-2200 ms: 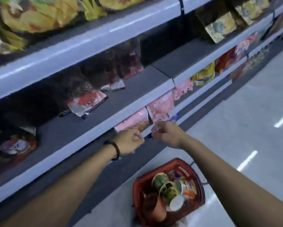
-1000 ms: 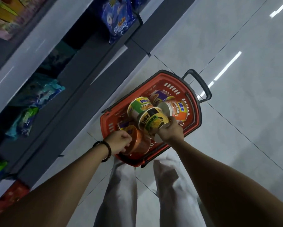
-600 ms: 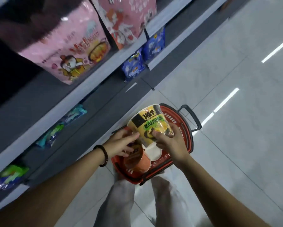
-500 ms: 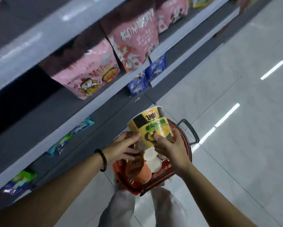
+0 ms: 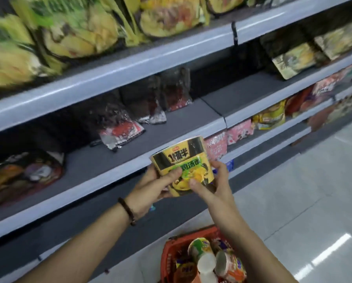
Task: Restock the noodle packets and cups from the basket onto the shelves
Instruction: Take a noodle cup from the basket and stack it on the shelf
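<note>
A yellow-and-black noodle cup (image 5: 181, 160) is held between both hands, upright with a slight tilt, its printed side turned to the camera. The left grip (image 5: 150, 187) is clamped on the cup's lower left side, with the thumb laid across the green band of the label and the fingers wrapped behind. The right grip (image 5: 213, 186) is clamped on the lower right side, thumb on the front and fingers curled round the far wall. A dark beaded bracelet (image 5: 127, 211) is worn on the left wrist.

The cup is seen just above both grips, in front of the pale front edge of the middle shelf (image 5: 89, 189) (whether it touches that edge cannot be told). Beyond the grips and to their left, dark packets with red-and-white bottoms (image 5: 121, 133) are stood on that shelf's grey board, with bare board between them and the cup. Just right of the right grip, on the shelf below, pink packets (image 5: 217, 147) are lined up. Far above the grips, yellow-and-green packets (image 5: 73, 35) are crowded on the top shelf, blurred.

Below the right grip and well apart from it, the red basket (image 5: 167, 256) is set on the pale tiled floor (image 5: 293, 190). More cups are laid on their sides in it, among them a green-and-white cup (image 5: 200, 252) and an orange cup (image 5: 231, 266).
</note>
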The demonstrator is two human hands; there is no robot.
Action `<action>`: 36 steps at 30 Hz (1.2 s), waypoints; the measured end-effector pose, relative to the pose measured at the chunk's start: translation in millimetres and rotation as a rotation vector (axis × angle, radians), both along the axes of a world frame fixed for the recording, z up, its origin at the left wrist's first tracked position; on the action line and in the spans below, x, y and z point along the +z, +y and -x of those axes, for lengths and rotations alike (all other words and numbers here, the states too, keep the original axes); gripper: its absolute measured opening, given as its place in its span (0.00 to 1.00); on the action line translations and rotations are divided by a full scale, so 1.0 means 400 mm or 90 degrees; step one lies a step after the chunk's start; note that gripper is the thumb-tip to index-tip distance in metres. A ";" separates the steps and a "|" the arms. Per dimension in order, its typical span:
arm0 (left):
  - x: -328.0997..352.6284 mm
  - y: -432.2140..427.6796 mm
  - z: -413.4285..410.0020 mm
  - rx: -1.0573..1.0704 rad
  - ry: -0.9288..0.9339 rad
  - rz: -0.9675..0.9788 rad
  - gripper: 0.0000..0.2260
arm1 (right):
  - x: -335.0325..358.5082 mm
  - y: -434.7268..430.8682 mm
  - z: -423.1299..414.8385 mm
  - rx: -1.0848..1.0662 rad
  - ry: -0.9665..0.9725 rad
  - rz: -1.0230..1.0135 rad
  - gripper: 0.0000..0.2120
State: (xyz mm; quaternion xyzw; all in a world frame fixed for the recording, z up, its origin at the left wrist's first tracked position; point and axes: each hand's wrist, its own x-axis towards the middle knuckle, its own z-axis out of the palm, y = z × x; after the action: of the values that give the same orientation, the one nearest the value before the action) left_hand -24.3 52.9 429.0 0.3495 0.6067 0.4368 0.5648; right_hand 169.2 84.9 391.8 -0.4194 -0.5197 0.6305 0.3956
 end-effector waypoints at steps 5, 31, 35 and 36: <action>0.177 -0.051 0.054 0.089 0.094 -0.114 0.31 | 0.159 -0.006 0.072 0.033 0.040 -0.087 0.34; 0.850 -0.582 0.460 0.153 0.167 -0.403 0.27 | 0.852 -0.368 0.537 0.068 0.090 -0.307 0.32; 0.894 -0.609 0.521 0.131 0.168 -0.412 0.29 | 0.902 -0.408 0.582 0.071 0.095 -0.313 0.30; 0.906 -0.614 0.524 0.127 0.162 -0.413 0.27 | 0.912 -0.413 0.585 0.068 0.098 -0.316 0.30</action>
State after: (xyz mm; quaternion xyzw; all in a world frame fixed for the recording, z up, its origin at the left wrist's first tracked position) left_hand -234.0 -192.7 791.5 0.5013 0.5331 0.6126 0.2987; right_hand -64.9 -80.4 756.6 -0.2327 -0.6479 0.5338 0.4910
